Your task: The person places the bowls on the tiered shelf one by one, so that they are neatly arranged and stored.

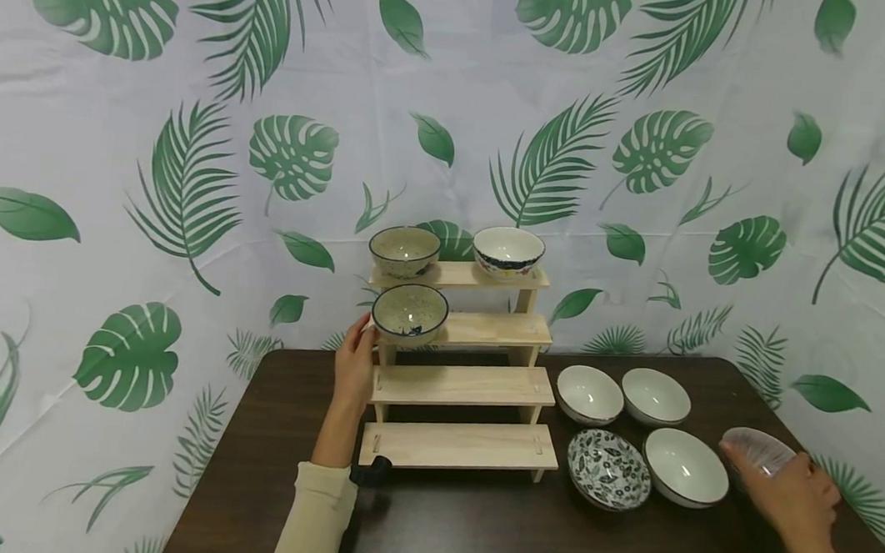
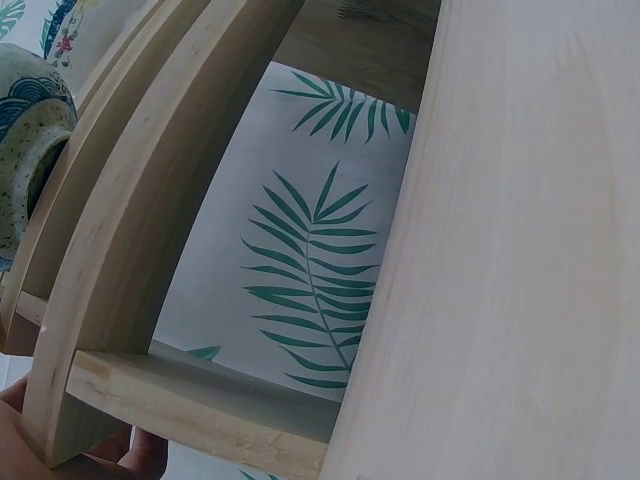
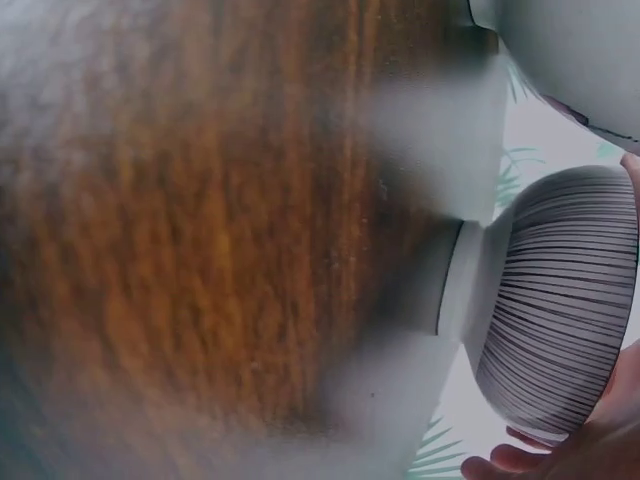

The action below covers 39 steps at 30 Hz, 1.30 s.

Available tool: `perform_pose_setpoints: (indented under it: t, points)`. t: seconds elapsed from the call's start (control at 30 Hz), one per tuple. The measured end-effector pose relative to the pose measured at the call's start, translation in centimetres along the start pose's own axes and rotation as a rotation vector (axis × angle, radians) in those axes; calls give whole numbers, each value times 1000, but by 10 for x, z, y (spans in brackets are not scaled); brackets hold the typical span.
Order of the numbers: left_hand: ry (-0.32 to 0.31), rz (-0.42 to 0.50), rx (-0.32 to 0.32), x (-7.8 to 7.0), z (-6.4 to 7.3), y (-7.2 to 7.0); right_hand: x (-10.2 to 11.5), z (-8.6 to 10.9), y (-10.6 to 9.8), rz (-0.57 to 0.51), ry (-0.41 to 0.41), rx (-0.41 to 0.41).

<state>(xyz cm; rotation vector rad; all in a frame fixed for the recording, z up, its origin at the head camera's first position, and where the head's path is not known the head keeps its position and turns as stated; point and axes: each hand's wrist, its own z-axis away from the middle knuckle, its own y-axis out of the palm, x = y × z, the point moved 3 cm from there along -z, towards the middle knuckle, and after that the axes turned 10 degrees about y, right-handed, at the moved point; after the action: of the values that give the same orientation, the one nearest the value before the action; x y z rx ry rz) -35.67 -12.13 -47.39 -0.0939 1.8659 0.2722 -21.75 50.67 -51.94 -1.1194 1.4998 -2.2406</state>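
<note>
My left hand (image 1: 355,364) grips the left end of a pale wooden tiered stand (image 1: 463,386), right beside a speckled bowl with a dark rim (image 1: 411,308) on the second tier from the top. In the left wrist view the fingertips (image 2: 150,455) curl round the end of the wood, and a blue wave pattern shows on a bowl (image 2: 40,130). At the table's right side my right hand (image 1: 799,496) holds a bowl with fine dark stripes (image 3: 560,300), its foot close to the tabletop. The fingers (image 3: 510,460) lie along that bowl's rim.
On the top tier stand another speckled bowl (image 1: 404,254) and a white patterned bowl (image 1: 509,251). Between stand and right hand sit white-lined bowls (image 1: 589,393) and a black-and-white floral bowl (image 1: 608,469) on the dark table (image 1: 474,529). A leaf-print cloth (image 1: 452,85) hangs behind.
</note>
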Motion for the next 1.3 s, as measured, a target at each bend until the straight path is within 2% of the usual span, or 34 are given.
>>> perform_pose_setpoints:
  t: [0.17,0.33,0.5,0.63,0.73,0.9,1.13,1.3]
  points:
    - [4,-8,4,0,1,0,0,-1,-3,33,1,-5]
    - [3,-8,10,0,1,0,-5,-3,-3,15,-54,-41]
    - [11,-16,12,-5,2,0,-5,-7,0,-19,-69,-15]
    - [-8,-28,13,-7,5,1,-5,-9,0,-34,-55,-9]
    - [-24,-27,10,-6,9,2,-6,-7,2,-37,-67,-40]
    - [-17,-32,10,-3,7,1,-4,-4,2,-63,-150,-125]
    - [-7,-29,1,-3,4,0,2,-3,-2,-9,-245,-129]
    - [-11,-36,3,-5,6,0,3,-5,-3,1,-331,-176]
